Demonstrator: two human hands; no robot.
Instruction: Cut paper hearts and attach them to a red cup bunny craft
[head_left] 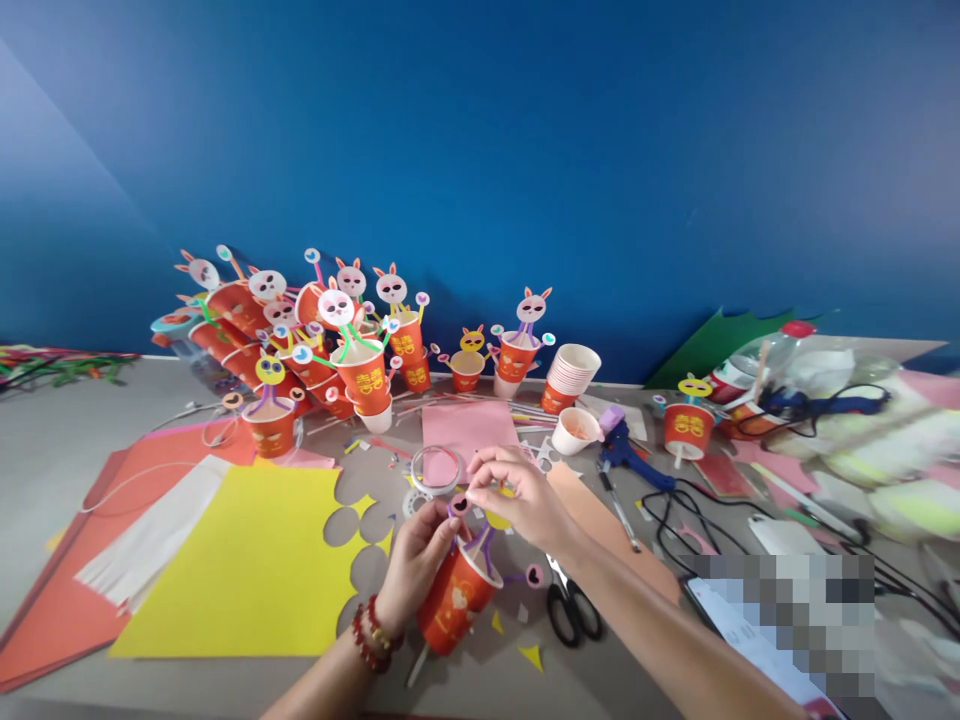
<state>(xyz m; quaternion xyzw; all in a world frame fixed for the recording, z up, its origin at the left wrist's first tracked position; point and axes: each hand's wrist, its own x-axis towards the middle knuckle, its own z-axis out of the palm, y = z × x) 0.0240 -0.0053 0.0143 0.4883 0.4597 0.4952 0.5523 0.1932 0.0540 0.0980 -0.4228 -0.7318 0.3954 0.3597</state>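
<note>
A red paper cup (454, 600) with gold print tilts in front of me, a white stick coming out of its base. A yellow paper head on purple strips rises from its mouth, partly covered by my right hand. My left hand (421, 548), with a red bead bracelet at the wrist, is closed at the cup's rim on a purple strip. That strip ends in a small pink disc (460, 504) with a dark heart. Beside this disc, my right hand (517, 492) pinches thumb and forefinger together; what lies between them is too small to name. A second heart disc (534, 576) sticks out right of the cup.
Yellow paper (247, 560) with round cutouts lies left. Finished animal-faced cups (360, 375) crowd the back left. Black-handled scissors (574, 610) lie right of the cup; beyond are a blue glue gun (626, 455), cables, a stack of cups (574, 375) and a phone (750, 635).
</note>
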